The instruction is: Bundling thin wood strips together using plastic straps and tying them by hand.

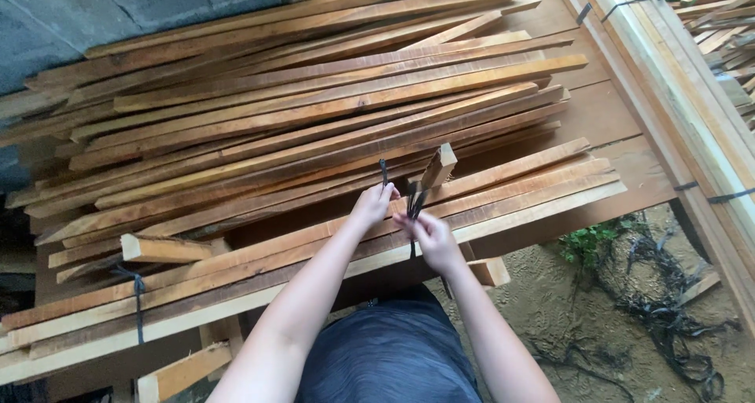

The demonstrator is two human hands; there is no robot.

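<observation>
1. Nearest the camera: a dark grey garment [389, 348] on the person's body, with both bare forearms reaching forward from it to the near edge of the desk [605, 120].
2. Left hand [371, 206]: fingers pressed together, pinching the upper end of a black strap [383, 171] that stands up from the fingertips.
3. Right hand [431, 238]: closed around further lengths of the same black strap, which fan out above and hang just below the fist.
4. Location of the strap: between the two hands, over the near edge of the desk, directly above the front slats.
5. A short wooden slat [437, 167] rises tilted just beyond the right hand; whether the strap passes around it cannot be told.
6. Load on the desk: a loose stack of long wooden slats [314, 104] laid roughly parallel from the left edge toward the right edge. A second black band [138, 301] wraps the slats near the near left corner.
7. Handling judgement: the strap looks thin, light, limp and probably slick; best gripped close to its free ends. The slats look stiff, rough-sawn and splintery; take hold mid-length.
8. Ground at right: a tangle of discarded black straps [668, 316] on the soil.
</observation>
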